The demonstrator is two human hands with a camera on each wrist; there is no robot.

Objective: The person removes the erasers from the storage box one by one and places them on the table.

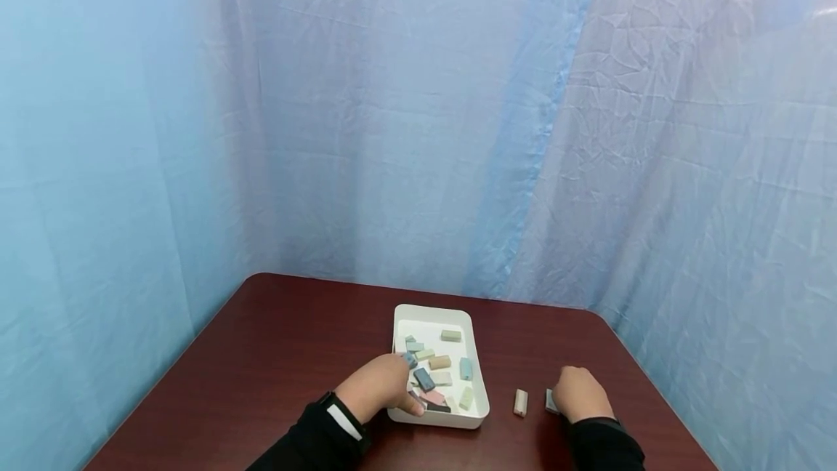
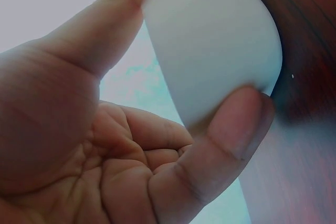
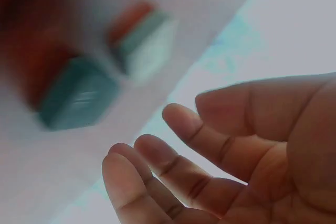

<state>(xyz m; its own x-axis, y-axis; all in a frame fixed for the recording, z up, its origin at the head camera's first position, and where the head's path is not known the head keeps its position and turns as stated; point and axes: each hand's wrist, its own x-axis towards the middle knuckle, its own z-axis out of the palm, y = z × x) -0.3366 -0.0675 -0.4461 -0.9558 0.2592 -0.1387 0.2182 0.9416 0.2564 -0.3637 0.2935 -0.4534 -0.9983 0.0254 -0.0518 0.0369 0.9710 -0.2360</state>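
A white tray (image 1: 482,391) holds several small rectangular blocks in blue, green, tan, pink and dark grey. My left hand (image 1: 379,386) grips its near left corner; in the left wrist view, thumb and fingers lie around the tray's white wall (image 2: 210,40). To the right of the tray, a beige block (image 1: 520,403) and a grey block (image 1: 551,401) lie on the table. My right hand (image 1: 580,393) is beside the grey one and partly hides it. Seen from the right wrist, the fingers are loosely bent and hold nothing, with two blurred blocks, one teal (image 3: 79,95), one paler (image 3: 149,51), beyond them.
The dark reddish-brown table (image 1: 314,333) has rounded far corners. Light blue curtains (image 1: 392,129) hang behind it and along both sides. Inside the tray, a pale green block (image 1: 451,336) lies apart near the far end.
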